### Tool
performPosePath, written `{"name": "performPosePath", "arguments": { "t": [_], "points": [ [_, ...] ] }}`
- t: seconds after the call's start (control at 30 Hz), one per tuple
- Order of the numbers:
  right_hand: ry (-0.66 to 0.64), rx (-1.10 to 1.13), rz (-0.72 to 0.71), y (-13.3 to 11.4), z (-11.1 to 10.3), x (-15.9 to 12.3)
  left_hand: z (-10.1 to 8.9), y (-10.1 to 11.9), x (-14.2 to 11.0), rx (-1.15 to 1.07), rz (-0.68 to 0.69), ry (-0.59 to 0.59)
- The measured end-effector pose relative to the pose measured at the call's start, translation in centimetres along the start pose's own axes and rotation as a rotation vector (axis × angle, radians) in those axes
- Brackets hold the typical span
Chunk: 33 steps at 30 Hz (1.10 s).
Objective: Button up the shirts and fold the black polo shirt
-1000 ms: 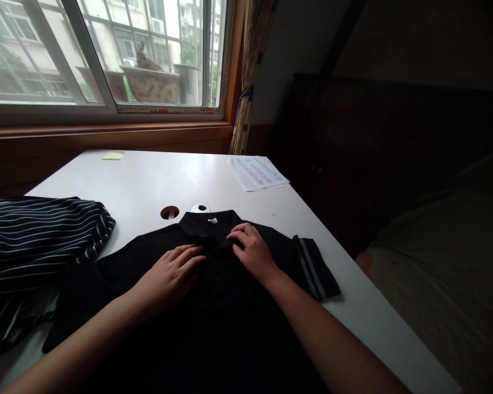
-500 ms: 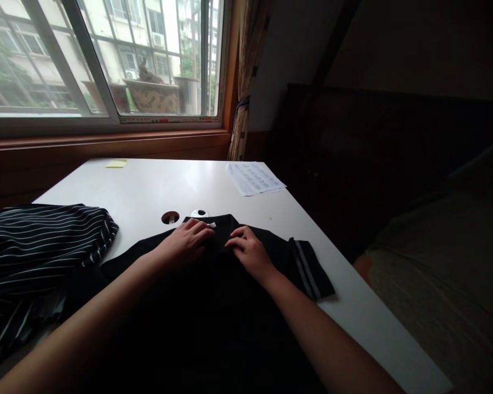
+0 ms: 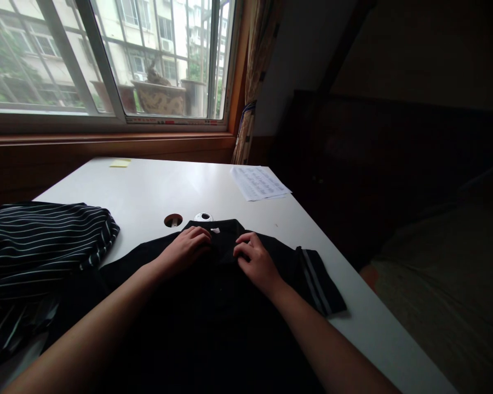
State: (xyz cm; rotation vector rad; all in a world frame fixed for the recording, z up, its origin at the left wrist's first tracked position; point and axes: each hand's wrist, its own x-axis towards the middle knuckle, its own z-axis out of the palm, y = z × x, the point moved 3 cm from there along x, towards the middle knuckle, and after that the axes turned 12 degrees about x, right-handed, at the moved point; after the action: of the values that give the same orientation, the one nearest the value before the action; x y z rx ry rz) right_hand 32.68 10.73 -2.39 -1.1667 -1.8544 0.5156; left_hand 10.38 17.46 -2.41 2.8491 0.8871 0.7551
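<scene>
A black polo shirt lies flat on the white table, collar away from me, its right sleeve edged with grey stripes. My left hand rests on the left side of the collar, fingers curled and pressed on the cloth. Just right of the collar's opening, my right hand has its fingers bent and pinching the fabric. Both hands sit close together at the neck of the shirt.
A dark striped garment is heaped at the table's left. A cable hole and its round cap lie beyond the collar. Printed papers and a yellow note sit farther back. A window runs behind; a bed lies right.
My left hand has moved up from the chest of the shirt to the collar. My right hand stays near the collar, fingers now more bent. The view shifted slightly.
</scene>
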Motion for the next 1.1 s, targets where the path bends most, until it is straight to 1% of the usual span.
{"name": "performPosePath", "arguments": {
  "t": [0.1,0.23,0.33,0.43,0.5,0.6,0.67,0.83,1.03,1.1],
  "points": [
    [-0.004,-0.002,0.000,-0.1,0.0,0.0,0.4,-0.3,-0.1,-0.037,0.000,0.016],
    [0.006,0.004,-0.023,-0.1,0.0,0.0,0.7,-0.7,-0.4,-0.083,-0.056,-0.006],
    [0.034,-0.002,-0.031,0.0,-0.1,0.0,0.5,-0.4,-0.5,-0.144,-0.109,-0.045],
    [0.064,0.008,-0.023,0.1,-0.1,0.0,-0.1,0.0,-0.4,-0.252,-0.151,-0.060],
    [0.075,0.025,-0.018,0.1,-0.2,0.0,-0.5,0.2,-0.3,-0.316,-0.134,-0.064],
    [0.080,0.058,-0.023,-0.1,-0.2,0.1,-0.7,0.5,-0.2,-0.361,-0.062,-0.093],
    [0.078,0.080,-0.032,-0.1,-0.2,0.1,-0.7,0.5,-0.2,-0.370,-0.046,-0.104],
    [0.065,0.093,-0.051,-0.2,-0.2,0.0,-0.2,0.2,-0.1,-0.348,-0.071,-0.095],
    [0.011,0.063,-0.001,-1.2,-0.5,0.0,0.3,0.2,-0.1,-0.237,-0.068,-0.072],
    [0.015,0.064,0.020,-1.3,-0.6,0.1,0.4,0.2,-0.1,-0.217,-0.052,-0.060]
  ]
}}
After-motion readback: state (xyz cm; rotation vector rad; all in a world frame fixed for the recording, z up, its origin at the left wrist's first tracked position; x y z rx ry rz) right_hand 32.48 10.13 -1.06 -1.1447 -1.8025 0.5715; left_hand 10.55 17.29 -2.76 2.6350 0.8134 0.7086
